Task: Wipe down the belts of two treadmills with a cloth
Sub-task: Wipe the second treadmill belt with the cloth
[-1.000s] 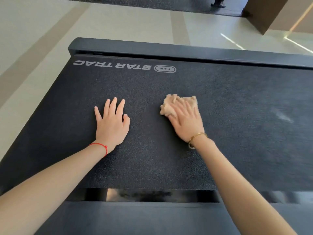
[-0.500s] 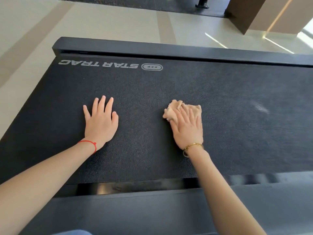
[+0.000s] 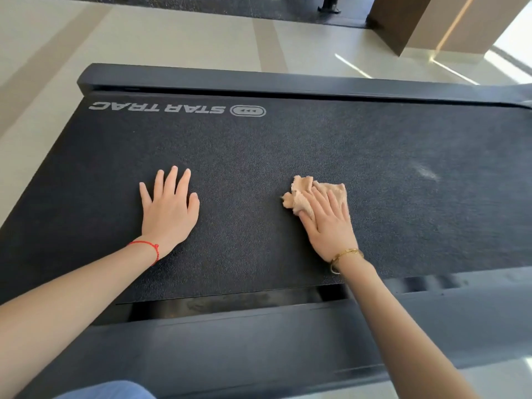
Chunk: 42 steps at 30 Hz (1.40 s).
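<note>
nearest the camera, a patch of blue fabric [image 3: 115,391] at the bottom edge, then the dark grey near side rail [image 3: 230,341] of the treadmill running across the view, with a glossy black gap between it and the belt. two bare forearms reach over that rail. on the left wrist a thin red string bracelet [image 3: 149,249], on the right a slim gold bangle [image 3: 344,254]. the left hand [image 3: 168,208] lies flat on the black textured treadmill belt [image 3: 244,168], palm down, fingers straight and a little spread, holding nothing. well apart from it, the right hand [image 3: 328,223] presses down with straight fingers on a crumpled beige fluffy cloth [image 3: 302,194] (bunched up past the fingertips and out to the thumb side), which sits on the belt near its middle. a pale smudge [image 3: 426,172] marks the belt out to the right. further on, the upside-down white "star trac" logo [image 3: 175,109], then the far grey rail [image 3: 259,80], and beyond it pale tiled floor [image 3: 172,38].
</note>
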Motion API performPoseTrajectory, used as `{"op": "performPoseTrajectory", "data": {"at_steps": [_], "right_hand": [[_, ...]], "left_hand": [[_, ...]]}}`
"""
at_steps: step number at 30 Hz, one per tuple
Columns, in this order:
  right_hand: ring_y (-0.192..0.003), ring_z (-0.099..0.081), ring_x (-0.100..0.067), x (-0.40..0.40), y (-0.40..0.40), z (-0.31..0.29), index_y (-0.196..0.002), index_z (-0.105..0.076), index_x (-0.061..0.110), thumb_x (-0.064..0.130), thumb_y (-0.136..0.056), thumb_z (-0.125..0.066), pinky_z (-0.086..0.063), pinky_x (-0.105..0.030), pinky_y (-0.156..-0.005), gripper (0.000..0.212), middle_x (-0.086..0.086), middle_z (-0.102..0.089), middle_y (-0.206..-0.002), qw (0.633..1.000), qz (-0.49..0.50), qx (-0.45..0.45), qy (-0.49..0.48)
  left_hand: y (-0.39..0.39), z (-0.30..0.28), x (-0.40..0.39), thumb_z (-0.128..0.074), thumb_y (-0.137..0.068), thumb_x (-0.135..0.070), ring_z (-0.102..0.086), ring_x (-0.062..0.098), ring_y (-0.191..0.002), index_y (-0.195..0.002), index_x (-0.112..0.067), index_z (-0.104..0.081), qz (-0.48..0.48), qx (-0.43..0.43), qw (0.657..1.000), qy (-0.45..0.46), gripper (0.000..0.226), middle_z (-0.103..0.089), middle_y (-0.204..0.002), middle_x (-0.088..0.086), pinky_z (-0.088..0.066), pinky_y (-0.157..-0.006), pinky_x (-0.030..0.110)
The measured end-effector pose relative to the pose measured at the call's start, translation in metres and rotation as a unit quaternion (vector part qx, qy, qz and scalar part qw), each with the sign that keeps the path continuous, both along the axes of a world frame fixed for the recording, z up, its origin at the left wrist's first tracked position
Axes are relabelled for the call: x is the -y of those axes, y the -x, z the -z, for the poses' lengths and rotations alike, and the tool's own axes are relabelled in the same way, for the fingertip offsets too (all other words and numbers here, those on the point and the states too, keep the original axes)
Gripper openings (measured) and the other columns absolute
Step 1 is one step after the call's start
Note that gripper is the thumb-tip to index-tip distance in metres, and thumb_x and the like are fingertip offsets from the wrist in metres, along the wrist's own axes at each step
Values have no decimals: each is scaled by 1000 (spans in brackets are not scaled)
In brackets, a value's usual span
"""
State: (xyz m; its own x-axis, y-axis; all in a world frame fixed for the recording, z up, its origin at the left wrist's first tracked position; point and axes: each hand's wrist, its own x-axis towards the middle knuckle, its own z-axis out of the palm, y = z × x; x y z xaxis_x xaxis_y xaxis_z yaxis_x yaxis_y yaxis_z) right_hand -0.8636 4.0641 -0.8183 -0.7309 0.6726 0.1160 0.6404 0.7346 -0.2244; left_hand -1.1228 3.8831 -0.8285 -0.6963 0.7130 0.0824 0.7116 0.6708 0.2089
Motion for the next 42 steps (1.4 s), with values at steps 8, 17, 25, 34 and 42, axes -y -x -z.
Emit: {"op": "performPoseTrajectory", "data": {"at_steps": [8, 17, 25, 34, 42], "right_hand": [[-151, -5, -17, 90, 15, -6, -153, -24, 33, 53, -98, -19, 1, -44, -121, 59, 13, -15, -161, 989, -145, -1, 33], [-149, -14, -19, -11, -38, -1, -150, -33, 25, 55, -94, -18, -7, -52, -120, 65, 1, -27, -159, 1000, 9, 6, 0], [-145, -19, -24, 10, 53, -8, -151, -28, 27, 53, -93, -8, 3, -52, -119, 67, 3, -30, -156, 996, -66, 50, -41], [-148, -18, -21, -63, 40, 1, -149, -34, 25, 51, -97, -21, -2, -47, -121, 59, 2, -31, -157, 999, -44, -5, -12], [-150, -1, -22, -161, 104, -4, -154, -16, 29, 45, -103, -23, 7, -47, -120, 54, 2, -10, -163, 997, 60, 51, 8]], "left_hand": [[-35, 0, 2, -31, -102, -43, -1, 35, -153, -159, -23, -13, 29, 1, 999, 13, 64, -9, -167, 5, -2, -119, 63], [-43, -2, 8, -30, -101, -44, -4, 33, -153, -159, -22, -16, 64, -7, 998, 14, 63, -13, -166, 5, -4, -118, 65], [-38, -5, -11, -30, -103, -39, 0, 25, -154, -159, -24, -17, 84, 16, 996, 5, 59, -12, -166, 3, -1, -118, 64], [-26, -10, -63, -26, -104, -39, 1, 24, -154, -159, -25, -13, 91, 21, 995, 19, 59, -8, -167, 4, 2, -119, 63], [-29, -2, -88, -15, -99, -46, 0, 28, -153, -159, -29, -9, 64, -4, 998, 24, 63, -7, -167, 4, -1, -115, 71]]}}
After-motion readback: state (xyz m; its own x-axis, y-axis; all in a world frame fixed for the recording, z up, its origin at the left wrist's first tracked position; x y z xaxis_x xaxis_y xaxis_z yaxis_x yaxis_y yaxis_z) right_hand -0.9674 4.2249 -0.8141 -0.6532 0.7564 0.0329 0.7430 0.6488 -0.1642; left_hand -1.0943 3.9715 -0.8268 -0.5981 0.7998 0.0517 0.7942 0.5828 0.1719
